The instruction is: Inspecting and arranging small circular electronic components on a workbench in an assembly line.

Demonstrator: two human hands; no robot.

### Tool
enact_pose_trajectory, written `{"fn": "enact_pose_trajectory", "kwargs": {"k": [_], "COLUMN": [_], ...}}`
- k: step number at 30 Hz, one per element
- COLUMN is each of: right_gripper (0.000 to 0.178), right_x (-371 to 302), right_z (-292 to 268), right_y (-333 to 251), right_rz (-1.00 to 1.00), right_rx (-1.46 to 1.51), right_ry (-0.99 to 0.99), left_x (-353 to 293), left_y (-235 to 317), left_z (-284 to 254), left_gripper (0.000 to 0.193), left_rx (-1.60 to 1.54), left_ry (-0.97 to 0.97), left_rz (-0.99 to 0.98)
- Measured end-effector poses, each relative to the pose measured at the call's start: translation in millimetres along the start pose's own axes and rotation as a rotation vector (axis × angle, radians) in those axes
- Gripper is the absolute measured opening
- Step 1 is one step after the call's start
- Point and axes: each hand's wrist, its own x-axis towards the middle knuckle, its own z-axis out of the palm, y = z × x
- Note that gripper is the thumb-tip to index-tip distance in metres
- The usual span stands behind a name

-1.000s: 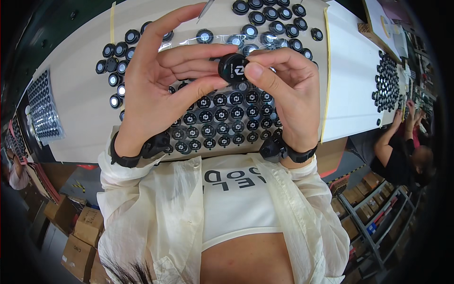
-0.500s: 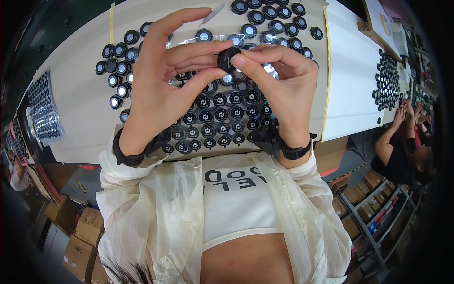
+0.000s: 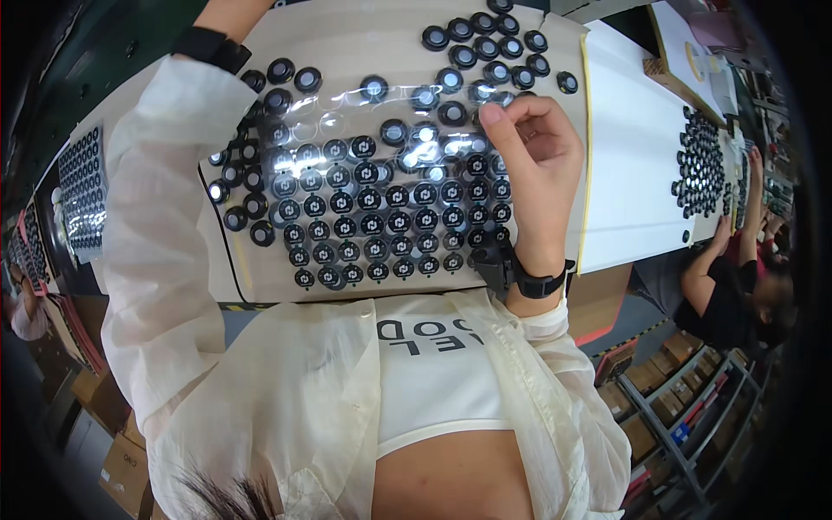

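My right hand (image 3: pixel 548 152) hovers over the right part of a clear plastic sheet or tray. Its fingers are loosely curled, the thumb stands apart, and no item shows in it. My left forearm (image 3: pixel 232 17) reaches past the far left edge of the picture; that hand is out of sight. Beneath my right hand, the clear plastic (image 3: pixel 305 130) is filled with rows of round black discs (image 3: pixel 397 196) bearing a white mark. Several round black pieces with pale centres (image 3: pixel 450 81) lie around its far side, some under or behind the plastic.
More loose black pieces (image 3: pixel 233 218) lie left of the plastic. A filled clear sheet (image 3: pixel 84 186) is at the far left. A white board (image 3: pixel 624 156) covers the right side, with a cluster of black pieces (image 3: pixel 700 165) beyond. A person's arm (image 3: pixel 700 267) works there. Cardboard boxes (image 3: pixel 121 472) stand below left.
The black disc pinched between both hands is no longer seen. My left hand has swung up and left out of view. The right hand has parted from it and stays near its place.
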Motion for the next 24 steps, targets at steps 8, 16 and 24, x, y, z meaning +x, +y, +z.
{"fn": "enact_pose_trajectory", "kwargs": {"k": [8,16,24], "right_gripper": [0.016,0.016,0.030], "right_x": [-2,3,7], "right_z": [-30,-25,-18], "right_y": [-3,-8,-19], "right_rz": [0.002,-0.032,-0.054], "right_rx": [-0.013,-0.053,-0.014], "right_ry": [0.112,-0.012,-0.006], "left_x": [2,-8,-64], "left_y": [75,114,98], "left_z": [-45,-58,-108], "left_gripper": [0.080,0.078,0.077], "left_rx": [-0.657,-1.102,-2.308], "left_ry": [-0.199,-0.401,-0.792], "left_rz": [0.002,0.099,-0.135]}}
